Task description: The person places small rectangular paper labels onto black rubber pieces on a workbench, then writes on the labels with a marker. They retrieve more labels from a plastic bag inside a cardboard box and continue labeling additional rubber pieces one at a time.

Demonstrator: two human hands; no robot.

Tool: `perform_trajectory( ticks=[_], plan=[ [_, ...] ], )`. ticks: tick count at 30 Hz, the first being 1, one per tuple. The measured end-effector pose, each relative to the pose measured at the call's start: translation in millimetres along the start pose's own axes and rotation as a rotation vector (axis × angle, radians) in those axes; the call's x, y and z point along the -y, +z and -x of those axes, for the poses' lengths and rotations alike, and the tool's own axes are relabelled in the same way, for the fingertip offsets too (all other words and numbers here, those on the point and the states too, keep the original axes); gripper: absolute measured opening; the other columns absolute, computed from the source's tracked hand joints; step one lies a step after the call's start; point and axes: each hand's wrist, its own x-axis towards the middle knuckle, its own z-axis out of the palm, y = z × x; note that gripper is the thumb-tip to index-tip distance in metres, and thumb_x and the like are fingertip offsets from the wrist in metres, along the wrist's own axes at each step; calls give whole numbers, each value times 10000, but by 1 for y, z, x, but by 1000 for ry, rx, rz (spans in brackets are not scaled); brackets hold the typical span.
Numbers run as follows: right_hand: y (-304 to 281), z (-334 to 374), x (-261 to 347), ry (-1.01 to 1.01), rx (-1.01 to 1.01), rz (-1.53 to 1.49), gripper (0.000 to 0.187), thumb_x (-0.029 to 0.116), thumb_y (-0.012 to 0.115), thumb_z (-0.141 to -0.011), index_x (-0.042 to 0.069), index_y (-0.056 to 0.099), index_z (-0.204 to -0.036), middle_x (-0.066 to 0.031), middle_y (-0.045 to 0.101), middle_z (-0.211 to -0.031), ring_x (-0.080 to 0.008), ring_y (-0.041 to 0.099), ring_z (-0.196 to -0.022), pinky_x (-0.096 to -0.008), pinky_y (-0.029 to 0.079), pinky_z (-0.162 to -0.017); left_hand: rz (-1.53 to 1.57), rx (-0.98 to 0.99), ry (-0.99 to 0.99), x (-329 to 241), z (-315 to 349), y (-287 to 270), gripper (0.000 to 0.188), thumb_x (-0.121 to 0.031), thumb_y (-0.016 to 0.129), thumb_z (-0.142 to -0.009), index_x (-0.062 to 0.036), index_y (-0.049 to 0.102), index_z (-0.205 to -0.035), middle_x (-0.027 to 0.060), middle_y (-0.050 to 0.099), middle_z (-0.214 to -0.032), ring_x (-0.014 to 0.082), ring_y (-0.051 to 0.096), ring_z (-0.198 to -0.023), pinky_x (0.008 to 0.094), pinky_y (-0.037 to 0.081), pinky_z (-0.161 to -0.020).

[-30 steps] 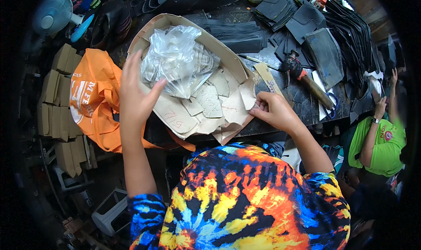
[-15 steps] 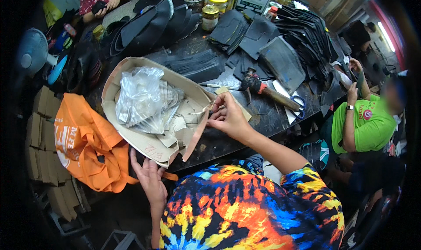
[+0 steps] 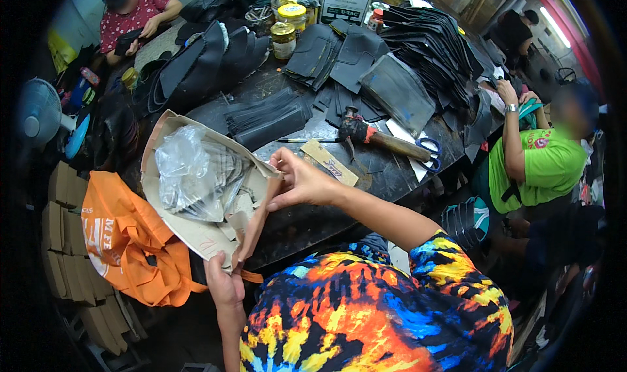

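at a dark workbench (image 3: 300,226), left hand (image 3: 226,286) and right hand (image 3: 302,180), half-curled, clasp a cardboard box (image 3: 257,225).

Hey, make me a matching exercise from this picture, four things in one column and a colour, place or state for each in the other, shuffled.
Column one:
1. Cardboard box
2. Plastic bag
3. Carry bag
4. Hammer

Column two:
A. Brown-handled, lying on the table
B. Touched by the left hand and the right hand
C. Clear, inside the box
D. Orange, left of the box

Pairs: 1-B, 2-C, 3-D, 4-A
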Motion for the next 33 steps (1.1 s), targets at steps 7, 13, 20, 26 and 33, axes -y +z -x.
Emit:
perform_trajectory(
  ticks=[7, 13, 20, 26, 33],
  plan=[
    [15, -9, 18, 82, 164, -185, 1103, 95, 923, -788, 89, 228, -1644, -128, 541, -1433, -222, 626, -1215, -344, 566, -974, 90, 259, 122, -10, 5, 1, 741, -526, 528, -1042, -40, 355, -1574, 163, 514, -1534, 353, 555, -1374, 549, 539, -1070],
    [17, -20, 16, 82, 205, -45, 1011, 149, 929, -782, 129, 312, -1583, -119, 580, -1408, -225, 588, -1282, -377, 486, -1087, -116, 220, 287, 4, 6, 9, 799, -161, 832, -913, -20, 373, -1551, 158, 520, -1497, 288, 576, -1336, 491, 550, -1062],
    [20, -26, 20, 288, 136, -86, 905, 768, 631, -901, 254, 322, -1579, -183, 408, -1560, -356, 474, -1394, -544, 583, -909, -383, 8, 405, 7, 3, 20, 551, -83, 784, -951, 65, 534, -1419, 136, 644, -1323, 203, 634, -1174, 324, 543, -980],
    [25, -37, 40, 356, 158, 113, 1053, 696, 709, -859, 253, 217, -1678, -160, 374, -1636, -416, 377, -1484, -636, 535, -956, -475, -2, 538, 22, -7, 27, 659, -234, 786, -979, 81, 473, -1466, 160, 598, -1414, 240, 587, -1255, 355, 452, -1089],
    [29, -44, -9, 110, -71, 31, 861, 122, 663, -842, -15, 336, -1627, -114, 456, -1608, -203, 449, -1448, -305, 310, -1215, -613, 39, 524, 37, -12, 12, 899, -113, 761, -968, 93, 172, -1614, 224, 286, -1647, 286, 306, -1506, 382, 229, -1240]
  ],
)
